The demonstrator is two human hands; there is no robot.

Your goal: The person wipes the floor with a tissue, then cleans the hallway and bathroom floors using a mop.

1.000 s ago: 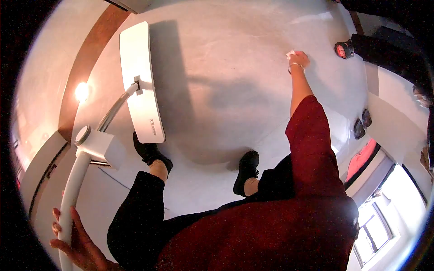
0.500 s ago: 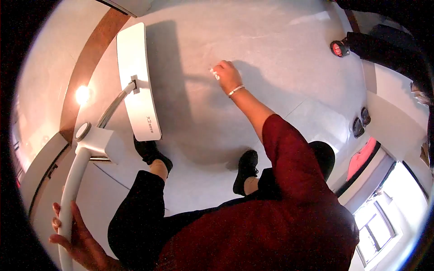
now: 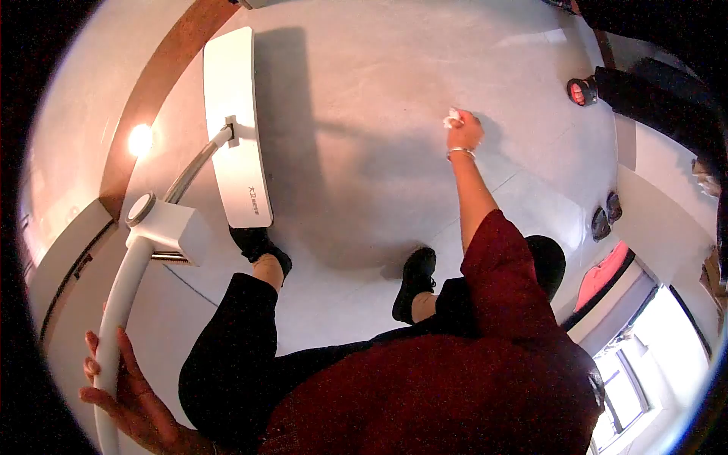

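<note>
My left hand [image 3: 140,398] is wrapped around the curved white pole [image 3: 125,296] of a stand that resembles a floor lamp. A white block with a round knob [image 3: 142,208] sits at the top of this pole. From there a metal arm [image 3: 193,171] runs to a long white panel [image 3: 235,144] with dark printed characters. My right hand [image 3: 466,135], wearing a bracelet, is closed on a crumpled white tissue [image 3: 453,117]. It is held out over the grey floor, to the right of the panel and apart from it. Whether the tissue touches the floor I cannot tell.
My black shoes [image 3: 416,284] rest on the floor [image 3: 364,189]. Another person's dark trouser leg [image 3: 644,98] and open shoe [image 3: 582,92] are at upper right. A pair of dark shoes [image 3: 601,222] and a pink cushion-like thing [image 3: 603,274] lie at right. A bright light [image 3: 140,140] glows at left.
My right hand has swung to the right with the tissue, away from the panel. My left hand stays on the pole. The whole view has shifted slightly.
</note>
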